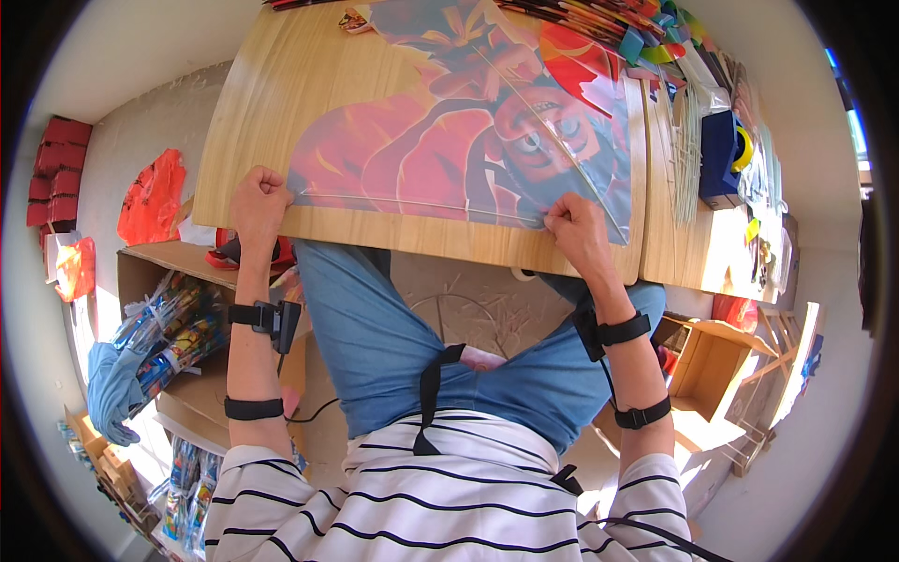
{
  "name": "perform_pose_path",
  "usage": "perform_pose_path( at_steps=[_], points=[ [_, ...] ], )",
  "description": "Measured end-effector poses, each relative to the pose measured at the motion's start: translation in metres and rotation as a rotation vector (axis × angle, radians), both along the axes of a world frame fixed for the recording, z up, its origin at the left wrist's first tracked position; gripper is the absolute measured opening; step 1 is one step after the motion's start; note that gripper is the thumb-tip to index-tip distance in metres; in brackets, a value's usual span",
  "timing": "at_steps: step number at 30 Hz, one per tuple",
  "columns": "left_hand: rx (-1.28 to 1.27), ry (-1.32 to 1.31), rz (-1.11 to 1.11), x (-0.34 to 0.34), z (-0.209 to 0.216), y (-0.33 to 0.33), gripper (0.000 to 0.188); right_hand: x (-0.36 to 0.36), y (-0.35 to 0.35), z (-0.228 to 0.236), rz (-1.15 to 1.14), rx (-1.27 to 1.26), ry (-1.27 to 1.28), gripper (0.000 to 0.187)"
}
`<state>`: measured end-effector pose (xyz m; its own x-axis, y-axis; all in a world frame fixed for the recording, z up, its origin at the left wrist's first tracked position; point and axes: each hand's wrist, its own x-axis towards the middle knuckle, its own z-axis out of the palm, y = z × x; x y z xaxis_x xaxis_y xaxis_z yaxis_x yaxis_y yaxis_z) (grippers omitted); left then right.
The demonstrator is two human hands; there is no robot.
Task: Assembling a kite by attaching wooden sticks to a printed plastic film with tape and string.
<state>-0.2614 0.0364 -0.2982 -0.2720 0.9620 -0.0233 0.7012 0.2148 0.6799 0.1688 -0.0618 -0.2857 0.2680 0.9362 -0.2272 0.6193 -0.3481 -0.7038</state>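
Observation:
A thin printed kite sail (403, 155) in red, orange and dark tones, with a cartoon figure upside down to me, lies flat on the wooden table. Along its near edge runs a slim pale rod (393, 201). A second thin rod (581, 170) crosses the figure diagonally down to the near right corner. My left hand (261, 206) is closed in a pinch at the left end of the near edge. Farther right, my right hand (577, 234) pinches the same edge near the figure's head. Fingertips of both hands are partly hidden.
The wooden table (248, 112) has bundled sticks and coloured ribbon (660, 47) at its far right. A blue tape dispenser (721, 159) with yellow tape stands beside pale rods. Cardboard boxes (716, 361) flank my legs; wrapped packages (178, 328) fill the left one.

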Motion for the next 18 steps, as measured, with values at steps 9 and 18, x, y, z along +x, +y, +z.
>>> perform_pose_path(
  at_steps=[9, 18],
  points=[
    [0.022, 0.034, -0.023, 0.0046, 0.0078, -0.0032, 0.018, -0.0039, -0.0025, -0.0047, 0.016, 0.089, -0.078, 0.008],
    [0.021, 0.027, -0.022, 0.0075, 0.0093, -0.0036, 0.017, -0.0105, -0.0059, -0.004, 0.005, 0.102, -0.168, 0.01]
  ],
)
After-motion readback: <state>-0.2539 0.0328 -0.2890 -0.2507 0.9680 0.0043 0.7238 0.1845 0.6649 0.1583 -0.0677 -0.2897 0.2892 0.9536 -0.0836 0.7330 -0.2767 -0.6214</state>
